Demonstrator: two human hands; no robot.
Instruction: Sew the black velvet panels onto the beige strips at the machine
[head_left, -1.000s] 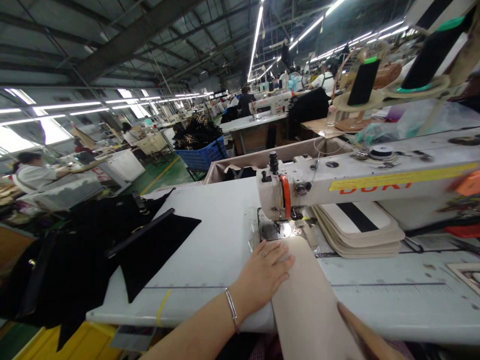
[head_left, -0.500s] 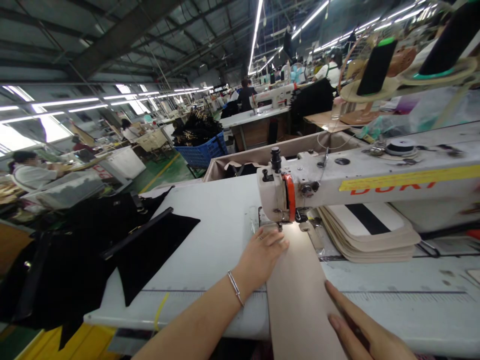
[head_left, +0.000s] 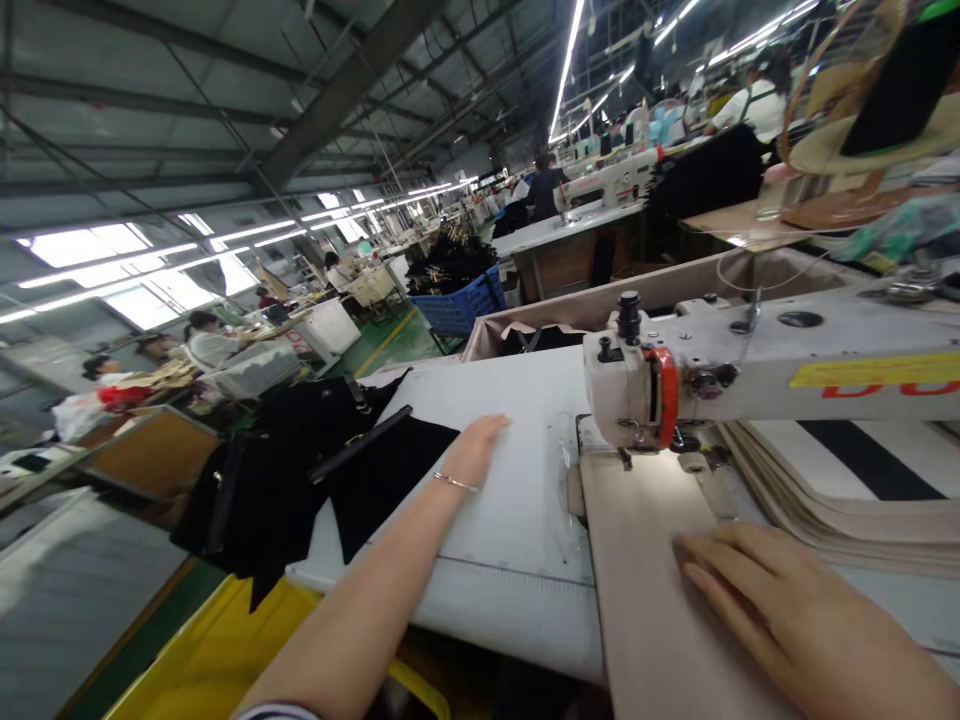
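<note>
At the far left, people sit at other benches under strip lights; nearer, a yellow bin (head_left: 225, 640) shows below the edge of the tabletop (head_left: 517, 520); black cloth (head_left: 300, 470) lies heaped over the tabletop's left end, with a black strap (head_left: 360, 458) across it.

The left hand (head_left: 476, 450) stretches out flat on the bare white tabletop, its fingers (head_left: 496, 425) straight and together, palm down, gripping nothing; a thin bracelet (head_left: 454, 482) circles the wrist; the hand lies just right of the black cloth and well apart from the beige piece.

Behind it, a blue crate (head_left: 461, 305) holds dark goods, and a beige box (head_left: 600, 305) stands along the tabletop's back edge.

The beige piece (head_left: 637, 560) lies flat on the tabletop, running from the near edge up to the needle of the sewing machine (head_left: 750, 370), its far end under the machine's head; the head carries an orange guard (head_left: 664, 395).

The right hand (head_left: 795, 620) rests palm down on the beige piece's near right part, fingers (head_left: 712, 570) spread flat and open, pressing on the piece without closing round it; the fingertips point left towards the piece's middle.

To the right, under the machine's arm, a stack of cream panels (head_left: 847, 490) with a black stripe lies just beside the beige piece; thread cones stand blurred at the upper right.
</note>
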